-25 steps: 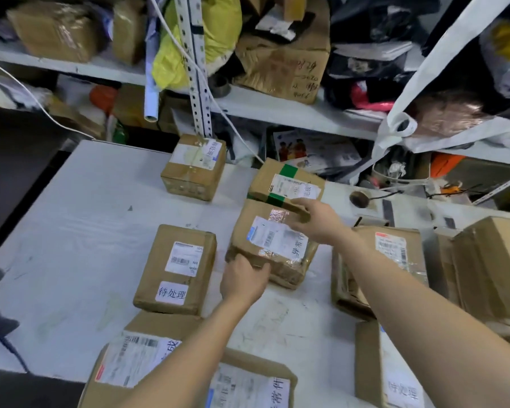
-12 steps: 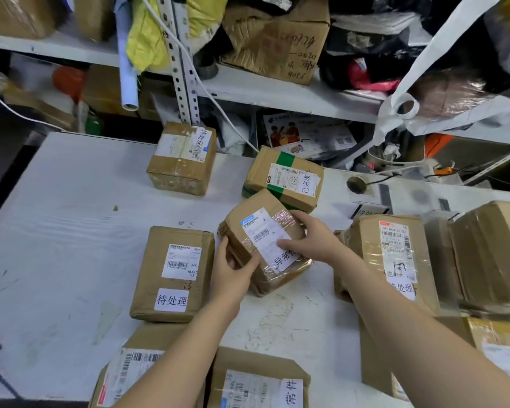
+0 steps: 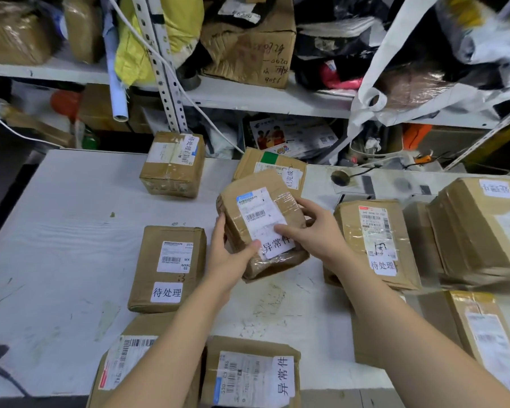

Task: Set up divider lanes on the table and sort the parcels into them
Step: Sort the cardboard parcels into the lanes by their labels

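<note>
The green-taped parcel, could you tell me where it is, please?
Head view: the green-taped parcel sits at the table's far middle, partly behind the held parcel in the left hand and right hand.

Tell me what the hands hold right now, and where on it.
Both grip one brown taped cardboard parcel: left hand at its lower-left edge, right hand at its right side.

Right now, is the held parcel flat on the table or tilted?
Tilted: left hand and right hand hold the parcel, far end raised.

Open table (image 3: 56, 231) at left; parcels (image 3: 377, 242) crowd the right.
</note>
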`<action>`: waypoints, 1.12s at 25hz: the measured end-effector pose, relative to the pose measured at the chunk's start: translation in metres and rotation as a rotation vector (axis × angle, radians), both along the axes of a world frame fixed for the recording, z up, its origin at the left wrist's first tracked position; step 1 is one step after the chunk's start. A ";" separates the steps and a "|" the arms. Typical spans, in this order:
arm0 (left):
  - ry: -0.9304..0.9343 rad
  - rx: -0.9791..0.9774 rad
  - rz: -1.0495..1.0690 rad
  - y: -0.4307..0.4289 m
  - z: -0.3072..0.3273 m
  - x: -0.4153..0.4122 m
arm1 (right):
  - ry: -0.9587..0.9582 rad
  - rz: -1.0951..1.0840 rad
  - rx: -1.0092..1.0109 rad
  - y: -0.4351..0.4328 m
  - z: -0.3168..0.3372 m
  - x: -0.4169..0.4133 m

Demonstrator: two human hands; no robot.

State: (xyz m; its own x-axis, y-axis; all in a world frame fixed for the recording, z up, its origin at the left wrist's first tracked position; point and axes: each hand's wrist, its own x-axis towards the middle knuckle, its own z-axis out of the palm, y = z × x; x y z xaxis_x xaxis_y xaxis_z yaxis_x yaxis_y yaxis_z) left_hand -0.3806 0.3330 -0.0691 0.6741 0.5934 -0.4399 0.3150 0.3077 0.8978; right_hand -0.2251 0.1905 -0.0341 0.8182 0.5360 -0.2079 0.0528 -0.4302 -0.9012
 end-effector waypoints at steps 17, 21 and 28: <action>-0.277 0.379 -0.151 -0.252 0.174 0.051 | -0.174 -0.199 0.292 -0.292 0.151 0.002; -0.319 0.407 -0.271 -0.323 0.201 0.086 | -0.211 -0.310 0.307 -0.376 0.176 0.018; -0.415 0.290 -0.449 -0.426 0.233 0.189 | -0.246 -0.514 0.299 -0.483 0.205 0.080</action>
State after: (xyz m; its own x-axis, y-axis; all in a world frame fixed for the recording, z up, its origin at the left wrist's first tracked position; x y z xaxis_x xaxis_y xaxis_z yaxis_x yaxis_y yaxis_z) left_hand -0.1917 -0.0925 0.1635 0.9616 0.2710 0.0434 -0.0327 -0.0438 0.9985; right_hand -0.1450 -0.2924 0.1708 0.9909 0.0688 0.1161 0.1271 -0.1877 -0.9740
